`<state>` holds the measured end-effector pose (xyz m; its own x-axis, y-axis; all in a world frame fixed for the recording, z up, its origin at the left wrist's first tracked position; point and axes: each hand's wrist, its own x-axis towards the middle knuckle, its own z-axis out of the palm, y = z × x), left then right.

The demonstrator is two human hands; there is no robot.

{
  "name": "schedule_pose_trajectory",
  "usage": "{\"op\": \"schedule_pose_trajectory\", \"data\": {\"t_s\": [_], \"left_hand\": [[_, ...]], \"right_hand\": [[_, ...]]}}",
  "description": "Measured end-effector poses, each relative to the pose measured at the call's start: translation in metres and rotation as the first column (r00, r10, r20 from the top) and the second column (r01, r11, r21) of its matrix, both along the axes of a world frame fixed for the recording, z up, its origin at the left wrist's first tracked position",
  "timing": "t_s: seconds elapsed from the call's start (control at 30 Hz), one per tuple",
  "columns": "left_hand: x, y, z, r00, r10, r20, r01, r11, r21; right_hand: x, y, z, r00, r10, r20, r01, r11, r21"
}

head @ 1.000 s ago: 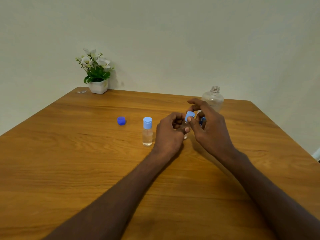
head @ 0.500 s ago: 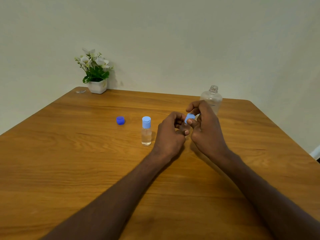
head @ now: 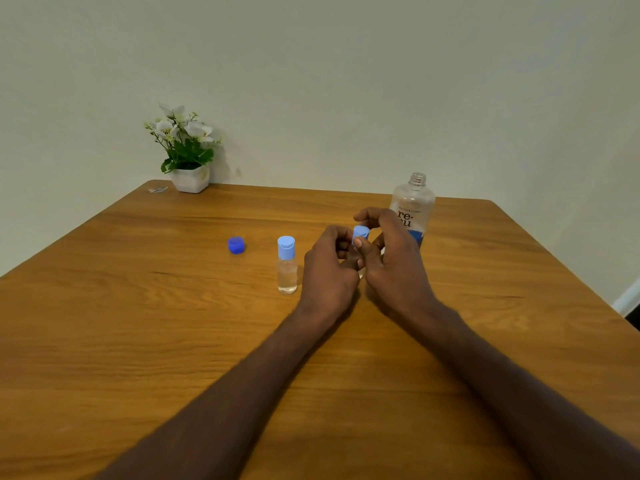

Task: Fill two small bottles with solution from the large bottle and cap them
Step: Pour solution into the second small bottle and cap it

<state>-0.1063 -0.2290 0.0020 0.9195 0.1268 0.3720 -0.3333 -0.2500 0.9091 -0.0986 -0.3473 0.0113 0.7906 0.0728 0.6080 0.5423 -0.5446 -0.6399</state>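
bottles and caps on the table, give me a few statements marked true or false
1. The large bottle stands upright with its neck uncapped. True.
2. The dark blue cap sits on the large bottle. False: it lies on the table, left of the small capped bottle.
3. The small capped bottle lies on its side. False: it stands upright, with clear liquid inside.
4. The right hand pinches a light blue cap between the two hands. True.
5. The left hand rests flat on the table. False: its fingers curl round something below that cap, mostly hidden.
6. A potted plant stands at the far left corner. True.
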Motion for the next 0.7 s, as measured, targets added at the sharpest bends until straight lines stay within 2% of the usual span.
{"op": "schedule_pose_trajectory", "data": {"t_s": [0.33, 0.7], "left_hand": [[-0.0027, -0.0014, 0.0013, 1.000, 0.021, -0.008, -0.020, 0.996, 0.092], [-0.0062, -0.0027, 0.0034, 1.000, 0.006, -0.008, -0.005, 0.993, 0.115]], "right_hand": [[-0.0009, -0.0045, 0.0006, 1.000, 0.007, 0.001, -0.007, 0.998, -0.060], [-0.0029, -0.0109, 0.0036, 0.999, 0.010, 0.030, -0.007, 0.996, -0.094]]}}
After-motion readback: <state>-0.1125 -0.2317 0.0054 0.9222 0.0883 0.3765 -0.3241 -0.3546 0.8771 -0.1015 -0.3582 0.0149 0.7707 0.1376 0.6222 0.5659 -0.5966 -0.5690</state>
